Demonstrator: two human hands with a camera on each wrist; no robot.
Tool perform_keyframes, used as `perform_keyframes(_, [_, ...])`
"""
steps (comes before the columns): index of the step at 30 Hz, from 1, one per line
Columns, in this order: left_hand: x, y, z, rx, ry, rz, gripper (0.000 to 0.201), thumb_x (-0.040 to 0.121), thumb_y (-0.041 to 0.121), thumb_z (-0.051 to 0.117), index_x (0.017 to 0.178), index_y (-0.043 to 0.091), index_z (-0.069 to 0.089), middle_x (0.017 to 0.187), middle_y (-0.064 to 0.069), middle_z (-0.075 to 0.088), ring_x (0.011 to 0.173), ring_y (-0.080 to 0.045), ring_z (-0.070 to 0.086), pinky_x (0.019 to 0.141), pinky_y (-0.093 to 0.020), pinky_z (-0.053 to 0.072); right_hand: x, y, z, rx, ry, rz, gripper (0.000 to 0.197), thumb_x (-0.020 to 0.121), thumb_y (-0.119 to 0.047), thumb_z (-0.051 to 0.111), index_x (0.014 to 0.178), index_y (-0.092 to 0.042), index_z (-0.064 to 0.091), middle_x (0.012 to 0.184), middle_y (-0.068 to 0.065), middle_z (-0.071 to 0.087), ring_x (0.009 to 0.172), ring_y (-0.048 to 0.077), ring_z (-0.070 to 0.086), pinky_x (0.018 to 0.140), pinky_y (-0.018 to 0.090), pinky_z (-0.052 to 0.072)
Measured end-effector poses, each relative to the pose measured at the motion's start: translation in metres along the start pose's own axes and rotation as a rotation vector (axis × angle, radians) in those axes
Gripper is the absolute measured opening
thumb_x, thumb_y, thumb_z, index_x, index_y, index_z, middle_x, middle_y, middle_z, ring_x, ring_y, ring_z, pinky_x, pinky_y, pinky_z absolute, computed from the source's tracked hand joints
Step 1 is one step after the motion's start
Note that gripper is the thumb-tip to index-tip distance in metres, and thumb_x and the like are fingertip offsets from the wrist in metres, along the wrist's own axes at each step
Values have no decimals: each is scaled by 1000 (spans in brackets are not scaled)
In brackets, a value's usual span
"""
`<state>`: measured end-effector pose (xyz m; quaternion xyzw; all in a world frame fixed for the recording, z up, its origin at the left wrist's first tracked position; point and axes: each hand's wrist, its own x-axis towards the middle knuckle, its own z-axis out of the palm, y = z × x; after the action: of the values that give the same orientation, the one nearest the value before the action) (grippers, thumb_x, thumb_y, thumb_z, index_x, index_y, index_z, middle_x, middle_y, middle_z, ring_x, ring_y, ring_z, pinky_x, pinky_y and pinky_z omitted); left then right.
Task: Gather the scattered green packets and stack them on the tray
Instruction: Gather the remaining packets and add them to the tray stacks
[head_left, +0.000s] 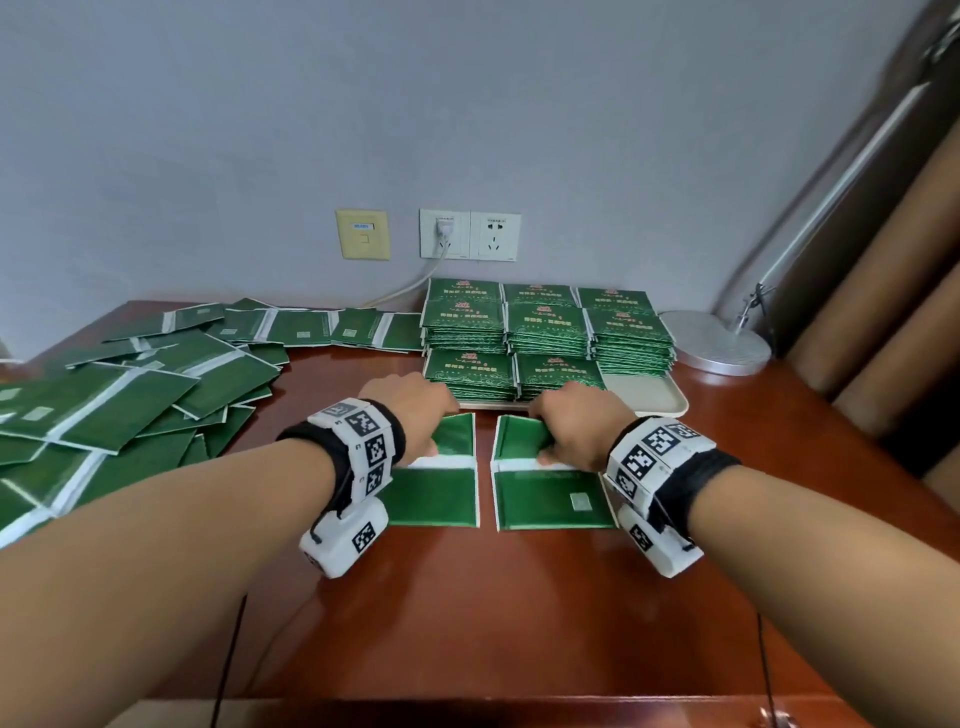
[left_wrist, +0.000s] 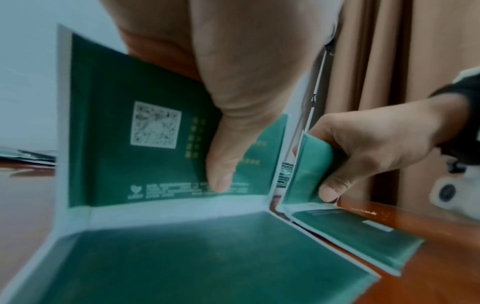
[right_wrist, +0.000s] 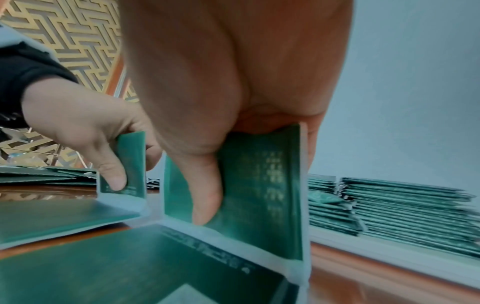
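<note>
While each packet's near half lies flat on the wooden table, the left hand and right hand pinch the far halves of the left packet and right packet upright, apparently folding them for the tray stacks just beyond.

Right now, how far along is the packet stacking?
Done: eight stacks already stand on the tray, with one front-right slot bare. In hand: the left hand and right hand each pinch the raised far half of a packet pair, left pair, right pair, bent at the white seam. Left: a big loose pile on the table's left side.
</note>
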<state>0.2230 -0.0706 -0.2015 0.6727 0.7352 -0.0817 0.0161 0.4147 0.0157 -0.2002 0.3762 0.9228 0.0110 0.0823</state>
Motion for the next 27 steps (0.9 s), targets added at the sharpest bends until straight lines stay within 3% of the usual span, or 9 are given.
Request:
perform_keyframes(3, [-5, -2, 2, -45, 68, 26, 17, 87, 17, 71, 97, 28, 62, 100, 7, 64, 89, -20, 63, 70, -29, 46, -12, 3, 1, -27, 31, -16, 30, 83, -35, 75, 99, -18, 56, 96, 3, 60, 92, 26, 59, 67, 30, 42])
perform_keyframes(5, [-9, 0, 5, -39, 47, 33, 17, 84, 27, 74, 90, 30, 59, 97, 12, 60, 88, -15, 61, 71, -29, 50, -21, 1, 2, -29, -11, -53, 37, 81, -36, 76, 107, -18, 56, 101, 2, 61, 92, 23, 57, 70, 31, 46])
perform_keyframes(9, [-17, 4, 10, 7, -85, 36, 45, 73, 53, 80, 109, 37, 60, 110, 10, 60, 98, -17, 61, 78, -33, 51, -30, -12, 7, -103, -100, -82, 48, 78, -30, 77, 120, -17, 57, 107, 5, 62, 97, 26, 61, 80, 37, 56])
perform_keyframes(14, [-19, 12, 12, 60, -128, 60, 59, 75, 49, 78, 129, 36, 56, 122, 2, 61, 104, -22, 61, 83, -34, 51, -26, -27, -1, -221, -160, -78, 40, 72, -18, 74, 110, -14, 61, 102, 9, 62, 88, 30, 64, 73, 38, 59])
perform_keyframes(18, [-17, 19, 6, 149, -167, 90, 65, 74, 40, 82, 132, 32, 54, 117, 0, 61, 101, -24, 60, 80, -35, 51, -19, -39, -3, -360, -178, -138, 36, 75, -19, 79, 107, -12, 63, 102, 11, 63, 92, 32, 65, 67, 33, 49])
perform_keyframes(23, [-12, 28, 3, 309, -167, 208, 56, 76, 23, 81, 126, 17, 54, 104, -6, 63, 80, -22, 55, 70, -35, 53, -15, -47, 4, -434, -108, -196, 30, 81, -27, 74, 106, -15, 63, 107, 9, 63, 96, 33, 63, 68, 34, 43])
perform_keyframes(27, [-13, 26, 7, 264, -95, 211, 45, 79, 38, 68, 117, 17, 58, 94, -5, 64, 79, -25, 61, 72, -38, 57, -14, -47, 5, -418, -95, -208, 16, 84, -31, 65, 90, -20, 55, 100, 9, 64, 90, 33, 63, 66, 33, 40])
